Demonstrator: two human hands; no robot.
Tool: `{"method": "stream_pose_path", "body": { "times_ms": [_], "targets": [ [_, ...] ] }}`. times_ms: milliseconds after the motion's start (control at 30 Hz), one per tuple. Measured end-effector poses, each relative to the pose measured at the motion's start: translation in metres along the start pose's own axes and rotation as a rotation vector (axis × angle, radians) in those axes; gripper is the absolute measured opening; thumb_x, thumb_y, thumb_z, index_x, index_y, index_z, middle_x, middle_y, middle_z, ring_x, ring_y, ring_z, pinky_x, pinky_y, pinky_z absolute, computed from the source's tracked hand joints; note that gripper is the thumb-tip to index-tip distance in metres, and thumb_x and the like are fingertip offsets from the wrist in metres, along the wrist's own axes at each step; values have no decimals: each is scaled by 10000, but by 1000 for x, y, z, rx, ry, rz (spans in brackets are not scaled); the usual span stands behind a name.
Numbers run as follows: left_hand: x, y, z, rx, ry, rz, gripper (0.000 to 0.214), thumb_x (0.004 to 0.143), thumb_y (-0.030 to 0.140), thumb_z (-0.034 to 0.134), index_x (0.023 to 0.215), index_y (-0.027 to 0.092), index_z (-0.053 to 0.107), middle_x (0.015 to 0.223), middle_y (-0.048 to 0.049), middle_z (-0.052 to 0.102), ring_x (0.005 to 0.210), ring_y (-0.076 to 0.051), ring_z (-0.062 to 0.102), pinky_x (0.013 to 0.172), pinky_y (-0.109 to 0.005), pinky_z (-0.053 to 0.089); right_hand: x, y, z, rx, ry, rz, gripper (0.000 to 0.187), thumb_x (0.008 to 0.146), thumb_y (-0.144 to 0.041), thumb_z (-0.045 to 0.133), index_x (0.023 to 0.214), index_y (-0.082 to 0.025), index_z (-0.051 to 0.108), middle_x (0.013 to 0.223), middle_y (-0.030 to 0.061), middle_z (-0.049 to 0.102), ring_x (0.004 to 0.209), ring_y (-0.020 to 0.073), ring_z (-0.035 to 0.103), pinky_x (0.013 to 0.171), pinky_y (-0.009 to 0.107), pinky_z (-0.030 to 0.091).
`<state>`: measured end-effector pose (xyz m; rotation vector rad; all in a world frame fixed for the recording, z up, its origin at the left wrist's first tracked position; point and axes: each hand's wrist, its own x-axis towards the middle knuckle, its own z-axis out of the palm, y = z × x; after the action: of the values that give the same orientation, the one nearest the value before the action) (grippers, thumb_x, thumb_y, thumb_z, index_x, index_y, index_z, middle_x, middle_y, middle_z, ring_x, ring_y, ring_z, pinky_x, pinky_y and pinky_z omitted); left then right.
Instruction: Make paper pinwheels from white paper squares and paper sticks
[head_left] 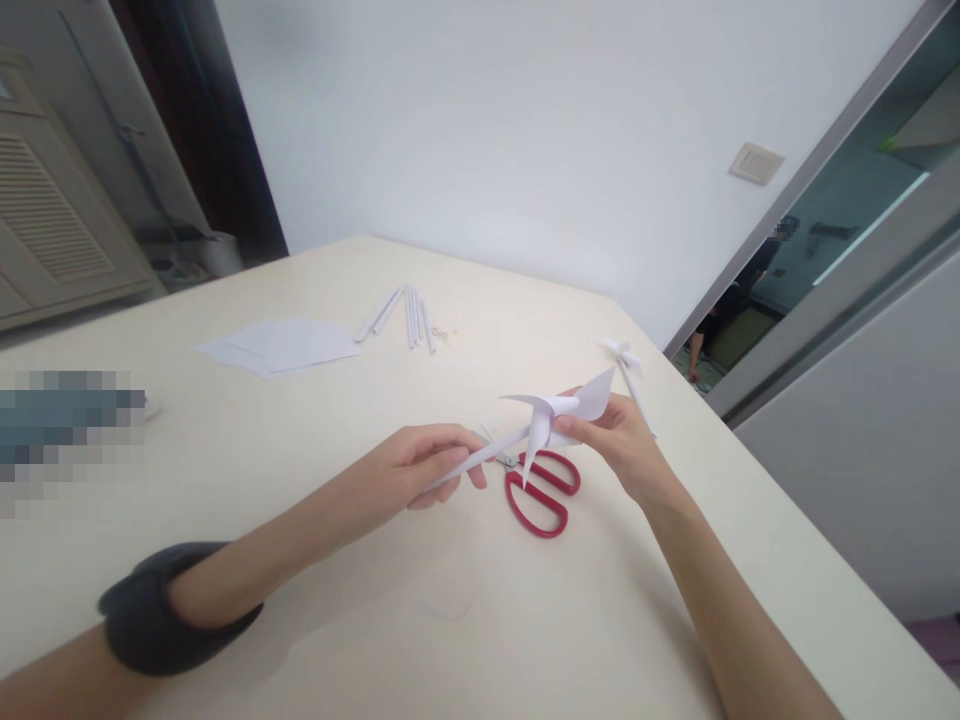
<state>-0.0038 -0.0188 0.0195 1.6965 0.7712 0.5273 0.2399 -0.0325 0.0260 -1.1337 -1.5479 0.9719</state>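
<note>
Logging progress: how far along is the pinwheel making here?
Done: one small pinwheel lies finished near the table edge. In hand: left hand grips the stick, right hand holds the blades of a second pinwheel. Left: spare sticks and paper sheets lie unused; scissors rest underneath.

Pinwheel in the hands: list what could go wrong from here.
1. The right hand pinches a blade of the pinwheel; the thin paper may crease or tear.
2. The left hand grips the stick at its lower end; the rolled paper could bend or kink.
3. The scissors lie on the table right under the pinwheel; a lowered blade might snag on them.
</note>
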Motion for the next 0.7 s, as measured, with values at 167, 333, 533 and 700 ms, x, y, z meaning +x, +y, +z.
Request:
{"method": "stream_pose_path", "body": {
  "times_ms": [167, 333, 533, 700],
  "targets": [
    [1, -5, -2, 173, 202, 35, 283, 871, 384, 443, 1020, 227, 626, 975, -53, 663, 828, -190, 616, 675, -280, 491, 6, 6, -7, 36, 131, 26, 198, 690, -319, 719, 838, -187, 714, 860, 41, 711, 834, 220, 636, 749, 325, 478],
    [1, -14, -14, 315, 533, 113, 279, 851, 396, 487, 1054, 248, 611, 1138, -51, 636, 999, -230, 612, 831, -337, 481, 15, 24, -62, 12, 385, -3, 223, 700, -328, 709, 864, -177, 702, 936, 50, 706, 907, 216, 623, 838, 331, 452],
    [4, -19, -11, 280, 499, 106, 218, 854, 326, 470, 992, 235, 613, 1103, -38, 639, 994, -226, 603, 863, -365, 459, 5, 32, -150, -69, 551, 65, 244, 673, -374, 709, 805, -170, 678, 900, 76, 699, 881, 235, 631, 810, 355, 496],
    [8, -26, -5, 289, 468, 111, 184, 852, 268, 448, 915, 242, 619, 1056, -3, 637, 996, -190, 587, 874, -305, 447, 7, 28, -196, -274, 494, 238, 214, 653, -402, 716, 678, -207, 631, 747, 51, 678, 787, 230, 638, 755, 338, 516]
  ]
}}
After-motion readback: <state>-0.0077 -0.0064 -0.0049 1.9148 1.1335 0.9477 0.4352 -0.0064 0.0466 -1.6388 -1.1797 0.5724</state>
